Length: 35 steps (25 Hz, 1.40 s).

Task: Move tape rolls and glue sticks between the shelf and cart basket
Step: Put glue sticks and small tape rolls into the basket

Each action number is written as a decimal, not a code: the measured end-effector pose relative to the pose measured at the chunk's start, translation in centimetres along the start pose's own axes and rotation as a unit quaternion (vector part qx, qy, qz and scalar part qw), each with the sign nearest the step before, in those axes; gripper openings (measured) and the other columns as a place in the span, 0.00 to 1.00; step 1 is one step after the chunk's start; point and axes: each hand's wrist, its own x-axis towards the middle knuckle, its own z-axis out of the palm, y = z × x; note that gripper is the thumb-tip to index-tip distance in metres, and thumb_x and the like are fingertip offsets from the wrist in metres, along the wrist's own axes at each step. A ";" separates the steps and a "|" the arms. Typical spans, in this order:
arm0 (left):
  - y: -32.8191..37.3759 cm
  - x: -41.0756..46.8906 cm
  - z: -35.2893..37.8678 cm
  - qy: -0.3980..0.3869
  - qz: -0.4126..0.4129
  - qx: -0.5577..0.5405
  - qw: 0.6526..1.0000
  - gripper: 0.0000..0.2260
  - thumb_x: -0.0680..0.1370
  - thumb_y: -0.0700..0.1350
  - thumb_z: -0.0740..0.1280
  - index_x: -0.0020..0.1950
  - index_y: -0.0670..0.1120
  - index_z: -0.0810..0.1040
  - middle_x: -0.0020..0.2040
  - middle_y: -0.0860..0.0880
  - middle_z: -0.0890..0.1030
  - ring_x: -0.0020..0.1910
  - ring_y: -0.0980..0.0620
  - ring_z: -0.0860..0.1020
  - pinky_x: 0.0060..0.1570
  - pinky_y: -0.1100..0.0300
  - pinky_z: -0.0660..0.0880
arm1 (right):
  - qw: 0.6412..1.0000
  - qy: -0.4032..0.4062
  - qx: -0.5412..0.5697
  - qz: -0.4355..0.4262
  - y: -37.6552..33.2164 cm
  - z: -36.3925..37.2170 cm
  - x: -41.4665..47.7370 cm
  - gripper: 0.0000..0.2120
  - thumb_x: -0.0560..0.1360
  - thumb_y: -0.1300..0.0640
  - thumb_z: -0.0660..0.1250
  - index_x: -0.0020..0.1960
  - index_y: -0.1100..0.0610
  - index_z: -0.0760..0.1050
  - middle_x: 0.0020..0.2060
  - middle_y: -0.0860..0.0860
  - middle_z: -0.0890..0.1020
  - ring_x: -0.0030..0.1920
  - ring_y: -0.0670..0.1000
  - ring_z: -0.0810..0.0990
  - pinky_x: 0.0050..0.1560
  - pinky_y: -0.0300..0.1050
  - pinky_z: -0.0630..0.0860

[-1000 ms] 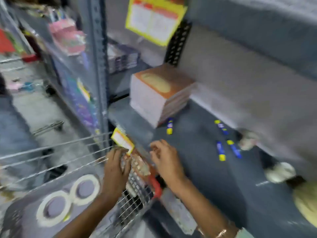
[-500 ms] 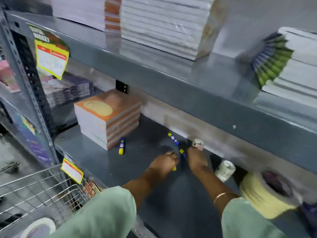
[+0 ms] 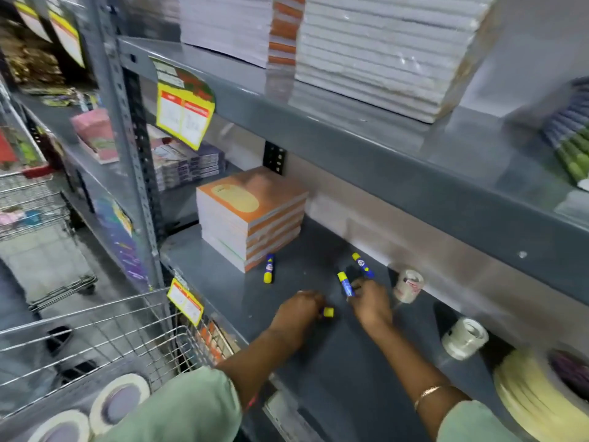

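Since before, our hands slid apart. Our left hand point(image 3: 301, 309) and right hand point(image 3: 369, 301), at twelve o'clock, each close on a blue-and-yellow glue stick point(image 3: 345, 283). Round sticks could roll away if squeezed loosely.

Single head-worn view, looking forward and down from above the forearms, tilted so the grey shelf point(image 3: 318, 362) runs diagonally from lower right to upper left. Close in — both hands at arm's reach near frame centre, upper shelf edge looming overhead. Wire cart basket point(image 3: 95, 330) caught at lower left, aisle floor beyond. Wide-angle, edges bowed and blurred — no second view to share with.
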 end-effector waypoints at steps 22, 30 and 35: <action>-37.1 -42.9 8.8 0.047 -0.723 -0.180 0.666 0.12 0.72 0.41 0.69 0.51 0.36 0.78 0.53 0.32 0.81 0.54 0.36 0.79 0.50 0.47 0.76 | 0.856 -0.494 -0.125 -0.088 -18.6 50.9 -31.2 0.15 0.73 0.61 0.67 0.58 0.66 0.75 0.60 0.64 0.79 0.61 0.61 0.77 0.58 0.53 0.73; -39.9 -42.3 14.3 0.023 -0.759 -0.172 0.628 0.12 0.74 0.40 0.64 0.54 0.35 0.78 0.55 0.33 0.81 0.56 0.37 0.79 0.53 0.48 0.76 | 0.858 -0.497 -0.105 -0.074 -17.4 54.3 -33.5 0.11 0.76 0.61 0.63 0.55 0.64 0.77 0.56 0.62 0.81 0.56 0.59 0.79 0.53 0.49 0.76; -38.0 -41.1 11.0 0.049 -0.736 -0.120 0.665 0.09 0.74 0.42 0.66 0.49 0.37 0.78 0.52 0.34 0.81 0.53 0.35 0.79 0.49 0.49 0.77 | 0.863 -0.487 -0.083 -0.101 -18.3 50.7 -31.5 0.10 0.78 0.63 0.58 0.55 0.64 0.75 0.58 0.61 0.79 0.55 0.54 0.78 0.51 0.49 0.72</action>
